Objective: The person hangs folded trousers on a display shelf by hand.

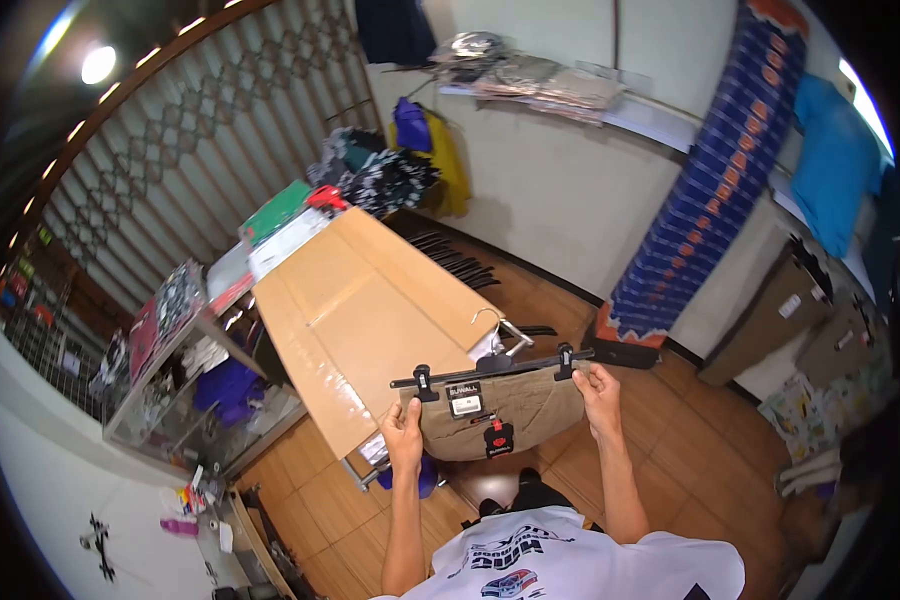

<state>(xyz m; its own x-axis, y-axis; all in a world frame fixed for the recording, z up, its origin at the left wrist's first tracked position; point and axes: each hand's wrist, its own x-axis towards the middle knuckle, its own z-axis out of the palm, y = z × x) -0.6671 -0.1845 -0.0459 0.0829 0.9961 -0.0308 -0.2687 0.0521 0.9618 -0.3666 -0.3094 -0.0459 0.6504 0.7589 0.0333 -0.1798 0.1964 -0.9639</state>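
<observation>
Khaki trousers [530, 420] hang in front of me from a black clip hanger [490, 372], with a clip near each end of the waistband. My left hand [403, 435] is closed on the left edge of the trousers, just below the left clip [424, 383]. On the other side, my right hand [598, 395] pinches the right edge beside the right clip [566, 360]. A black label with a white sticker [465, 399] and a black and red tag [498, 437] show on the cloth. The lower part of the trousers is hidden from view.
A cardboard-topped table [370, 310] stands just beyond the trousers, with folded clothes at its far end. Several black hangers [455, 262] lie to its right. A tall blue roll [705, 180] leans on the wall. A glass case [210, 380] is on the left.
</observation>
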